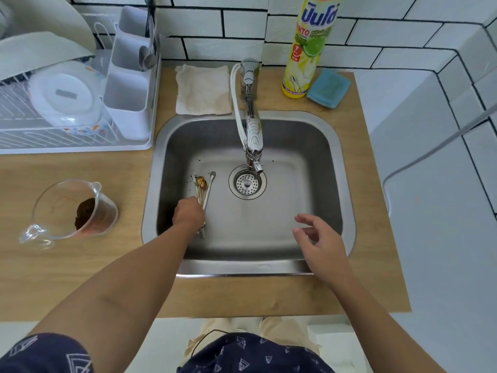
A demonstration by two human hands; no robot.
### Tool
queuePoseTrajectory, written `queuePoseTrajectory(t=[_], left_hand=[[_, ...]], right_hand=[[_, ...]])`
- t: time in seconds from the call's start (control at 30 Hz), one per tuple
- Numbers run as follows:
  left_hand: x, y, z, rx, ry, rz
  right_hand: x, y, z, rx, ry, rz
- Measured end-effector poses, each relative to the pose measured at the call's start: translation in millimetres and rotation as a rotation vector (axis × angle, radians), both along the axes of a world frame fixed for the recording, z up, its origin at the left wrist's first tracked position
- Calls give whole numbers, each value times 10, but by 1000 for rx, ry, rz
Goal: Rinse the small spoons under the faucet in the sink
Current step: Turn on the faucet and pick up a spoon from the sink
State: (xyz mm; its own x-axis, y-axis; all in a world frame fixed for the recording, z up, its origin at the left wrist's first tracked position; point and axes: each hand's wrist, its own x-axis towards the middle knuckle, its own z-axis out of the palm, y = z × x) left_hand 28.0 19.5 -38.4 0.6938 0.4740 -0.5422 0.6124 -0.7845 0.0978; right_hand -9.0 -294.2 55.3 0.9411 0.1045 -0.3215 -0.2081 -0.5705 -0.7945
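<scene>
Rear wall (242, 20): white brick-pattern tiles with dark grout, turning a corner at right. Worktop (80, 278): light wood finish, running along the wall. Right of the worktop's right edge, a white tiled ledge (430, 211) with a pale cable (419, 157) across it. Floor (172, 343) pale. Lighting even and bright.

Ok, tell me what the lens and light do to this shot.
Head view: the wide-angle lens bows the wall tiles and counter edge; soft, even light leaves pale glare on the sink front rim; the small spoons and left hand stay reasonably sharp.
</scene>
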Motion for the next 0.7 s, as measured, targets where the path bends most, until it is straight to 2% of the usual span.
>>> queuePoseTrajectory(t=[0.1, 0.23, 0.43, 0.53, 0.7], left_hand=[[-29, -14, 62, -31, -41, 46], [-123, -113, 212, -222, -160, 72], [-330, -230, 433, -459, -273, 149], [-406, -240, 519, -554, -302, 221], [-497, -200, 564, -602, -391, 209]], right_hand=[[65, -16, 35, 7, -2, -1], [270, 37, 208, 44, -47, -57], [1142, 534, 708, 173, -138, -97], [1708, 996, 888, 257, -60, -74], [2247, 1576, 1015, 287, 80, -63]])
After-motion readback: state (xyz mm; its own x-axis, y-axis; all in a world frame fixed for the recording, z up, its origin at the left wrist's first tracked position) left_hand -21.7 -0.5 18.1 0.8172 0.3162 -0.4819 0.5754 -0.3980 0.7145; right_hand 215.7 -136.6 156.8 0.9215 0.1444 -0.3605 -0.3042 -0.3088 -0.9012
